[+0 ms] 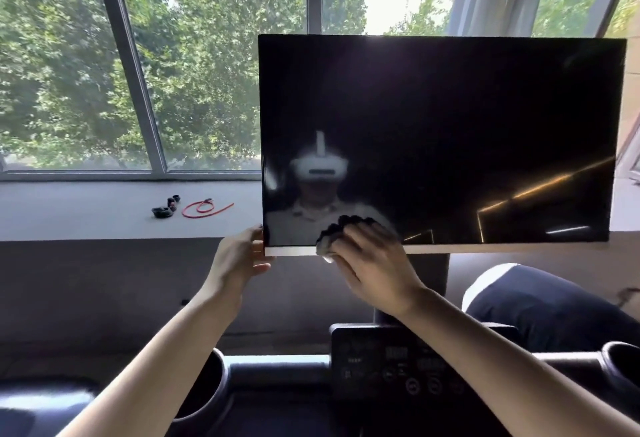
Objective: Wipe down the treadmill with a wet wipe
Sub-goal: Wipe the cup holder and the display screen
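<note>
**Left hand braces, right hand wipes the bottom edge of the screen**

Your left hand [239, 260] grips the lower left corner of the treadmill's screen [450, 125], thumb in front and fingers curled behind, most likely so the panel does not swing away under pressure. Your right hand [374, 263] lies with its fingers fairly straight and together over the wet wipe [327, 255]. It presses the wipe against the glass just above the pale bottom strip, a little to the right of the braced corner (only a bunched bit of wipe peeks out from under the hand). Judging by this, the rest of the screen, the control panel [398, 367] and the cup holder [207, 388] below your arms are yet to be wiped.
</note>
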Available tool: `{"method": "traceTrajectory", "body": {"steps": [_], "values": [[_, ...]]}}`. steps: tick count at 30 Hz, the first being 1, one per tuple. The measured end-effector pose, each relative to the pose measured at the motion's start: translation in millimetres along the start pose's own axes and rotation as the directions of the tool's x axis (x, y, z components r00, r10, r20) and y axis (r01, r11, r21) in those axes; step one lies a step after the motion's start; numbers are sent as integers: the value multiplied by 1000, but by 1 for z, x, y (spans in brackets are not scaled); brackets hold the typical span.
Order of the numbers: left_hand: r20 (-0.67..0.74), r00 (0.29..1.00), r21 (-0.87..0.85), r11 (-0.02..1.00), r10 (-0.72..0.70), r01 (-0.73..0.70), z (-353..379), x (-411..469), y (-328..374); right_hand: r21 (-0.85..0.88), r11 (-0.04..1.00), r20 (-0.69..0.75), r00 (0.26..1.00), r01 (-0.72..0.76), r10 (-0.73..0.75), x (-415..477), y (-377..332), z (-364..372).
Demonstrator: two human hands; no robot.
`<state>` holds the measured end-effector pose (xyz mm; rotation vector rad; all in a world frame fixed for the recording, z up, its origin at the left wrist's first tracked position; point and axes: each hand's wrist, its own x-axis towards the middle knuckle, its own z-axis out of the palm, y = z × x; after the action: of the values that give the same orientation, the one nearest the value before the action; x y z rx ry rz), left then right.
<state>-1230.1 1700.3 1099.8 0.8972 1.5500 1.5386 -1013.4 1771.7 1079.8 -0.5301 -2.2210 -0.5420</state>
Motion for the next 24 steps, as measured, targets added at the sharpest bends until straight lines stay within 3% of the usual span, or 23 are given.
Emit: {"method": "traceTrajectory", "body": {"steps": [7, 12, 16, 20, 24], "values": [[-13, 1000, -105, 994, 18, -19, 9, -7, -10, -26, 999, 93, 995, 24, -22, 39, -56, 41], [28, 1000, -83, 997, 10, -8, 20, -13, -21, -58, 998, -13, 999, -32, 31, -3, -6, 7], [35, 999, -130, 991, -3, 7, 24, -19, -27, -171, 965, -79, 979, -200, 189, -62, 43, -33], [33, 993, -267, 956, -114, 118, 30, -20, -32, -187, 916, -124, 934, -354, 335, -75, 55, -40], [125, 966, -336, 907, -225, 254, 52, -28, -37, -122, 957, -82, 964, -263, 254, -39, 16, -5]]}}
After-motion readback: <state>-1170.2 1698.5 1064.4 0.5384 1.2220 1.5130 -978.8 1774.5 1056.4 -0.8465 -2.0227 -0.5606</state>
